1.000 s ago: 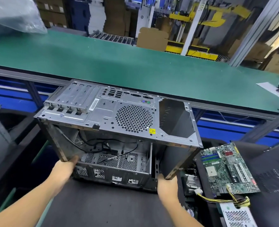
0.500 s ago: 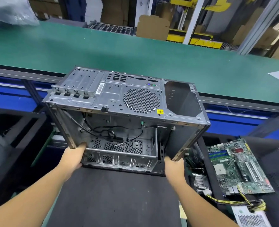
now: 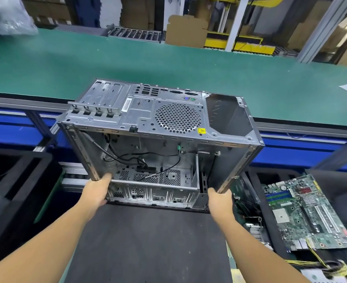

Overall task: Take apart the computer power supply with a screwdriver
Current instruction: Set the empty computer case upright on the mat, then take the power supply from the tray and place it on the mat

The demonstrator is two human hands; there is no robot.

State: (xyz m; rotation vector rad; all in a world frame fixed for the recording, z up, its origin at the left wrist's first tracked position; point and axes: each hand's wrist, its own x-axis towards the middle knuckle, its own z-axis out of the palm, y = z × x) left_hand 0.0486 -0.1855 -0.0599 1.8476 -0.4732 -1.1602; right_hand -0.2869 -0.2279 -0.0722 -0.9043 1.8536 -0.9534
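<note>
An empty metal computer case (image 3: 148, 117) is held in the air with its rear panel facing up and its open side toward me. The power supply bay at its right end is a bare hole. My left hand (image 3: 96, 192) grips the case's lower left edge. My right hand (image 3: 219, 200) grips the lower right edge. Black cables hang loose inside. A power supply (image 3: 321, 277) with yellow wires shows partly at the bottom right corner. No screwdriver is in view.
A black mat (image 3: 148, 242) lies below the case. A green motherboard (image 3: 303, 213) rests at the right, with a heatsink (image 3: 255, 231) beside it. A green conveyor belt (image 3: 168, 64) runs across behind. Black bins (image 3: 15, 180) stand at the left.
Both hands have lifted the case up off the mat and carried it away from me toward the green belt. The grip on both edges is unchanged.
</note>
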